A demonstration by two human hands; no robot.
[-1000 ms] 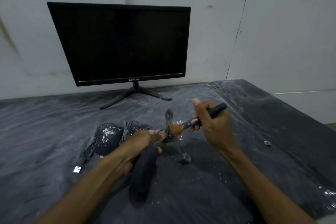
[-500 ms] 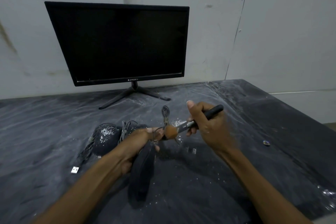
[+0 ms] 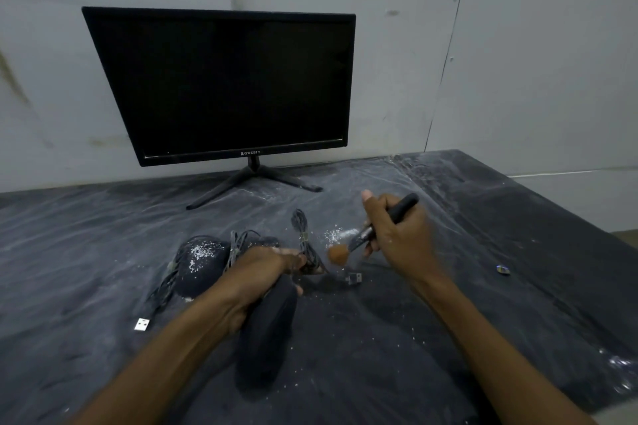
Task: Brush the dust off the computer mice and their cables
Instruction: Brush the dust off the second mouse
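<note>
My left hand (image 3: pixel 262 272) grips a black mouse (image 3: pixel 267 331) just above the table (image 3: pixel 448 338), its long axis running toward me, cable end away. My fingertips pinch its bundled cable (image 3: pixel 305 245), which loops upward and away; its plug (image 3: pixel 354 278) lies just right. My right hand (image 3: pixel 397 238) curls round the brush (image 3: pixel 371 235), handle pointing up and right, bristles down-left. Half a second ago the bristles touched the cable; now they sit just beside it, apart. Left of my hand lies a second mouse (image 3: pixel 200 266), speckled with white dust, its plug (image 3: pixel 142 324) nearer me. Behind stands the monitor (image 3: pixel 221 86).
</note>
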